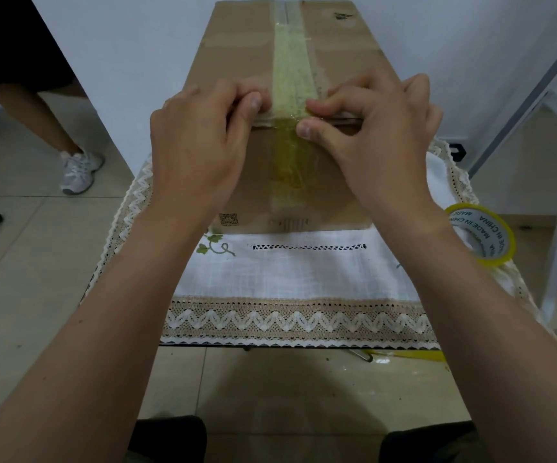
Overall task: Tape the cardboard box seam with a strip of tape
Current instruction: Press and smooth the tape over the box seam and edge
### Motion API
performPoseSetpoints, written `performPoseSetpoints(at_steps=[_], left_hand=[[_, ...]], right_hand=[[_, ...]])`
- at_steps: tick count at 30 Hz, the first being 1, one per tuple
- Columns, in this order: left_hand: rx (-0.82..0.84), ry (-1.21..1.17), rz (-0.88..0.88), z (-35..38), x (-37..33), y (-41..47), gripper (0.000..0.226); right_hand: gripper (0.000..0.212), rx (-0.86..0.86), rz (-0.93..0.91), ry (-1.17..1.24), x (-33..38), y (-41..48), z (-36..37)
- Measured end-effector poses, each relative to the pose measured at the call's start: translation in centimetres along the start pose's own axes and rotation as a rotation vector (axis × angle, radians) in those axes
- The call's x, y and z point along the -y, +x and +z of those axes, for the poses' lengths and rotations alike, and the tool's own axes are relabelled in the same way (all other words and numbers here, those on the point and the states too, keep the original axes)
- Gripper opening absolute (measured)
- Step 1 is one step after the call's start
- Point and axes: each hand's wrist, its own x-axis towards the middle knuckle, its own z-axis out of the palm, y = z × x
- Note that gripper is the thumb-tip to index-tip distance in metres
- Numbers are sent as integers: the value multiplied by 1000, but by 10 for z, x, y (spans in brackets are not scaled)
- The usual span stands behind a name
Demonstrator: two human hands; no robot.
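Tightly, curled fingers (pixel 317 105) on box (pixel 237 61) tape (pixel 292 71).

1. The cardboard box (pixel 243 61) sits on the table (pixel 304 285), toward its far edge.
2. The strip of tape (pixel 292 68) runs along the box's top middle and down its near face.
3. The tape roll (pixel 481 233) lies at the table's right edge.

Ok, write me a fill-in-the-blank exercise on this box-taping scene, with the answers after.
1. The tape strip runs down the ____ of the cardboard box's top.
2. The tape roll lies on the tablecloth on the person's ____ side.
3. The right hand's ____ presses the strip onto the box's front face, while the left hand rests at its top edge.
Missing words: middle; right; thumb.
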Motion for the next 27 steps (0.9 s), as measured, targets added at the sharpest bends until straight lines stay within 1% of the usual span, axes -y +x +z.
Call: performPoseSetpoints(at_steps=[3,7,10,13,15,18,21,22,25,27], left_hand=[[-14,21,-24,1,2,0,38],[-38,-8,-18,3,1,-1,45],[-44,3,9,6,4,-1,48],[-37,-16,38,7,5,-1,59],[-49,-27,50,8,4,-1,53],[-48,-15,54,11,6,-2,63],[-69,10,57,14,9,-3,64],[-72,7,51,14,9,-3,65],[-70,-18,44,14,10,-3,67],[-85,-8,63,14,9,-3,65]], right_hand=[[36,-43,-22,-15,-3,-1,2],[55,-69,-28,-54,-6,0,2],[68,-72,-21,-165,-1,-2,6],[81,-115,16,-254,7,-3,16],[85,-135,15,-261,6,-4,20],[80,-131,-38,-257,0,-10,25],[75,-133,-120,-301,-6,-21,30],[77,-124,-144,-319,-9,-25,31],[91,-98,-203,-401,-17,-35,35],[97,-89,-223,-438,-19,-37,35]])
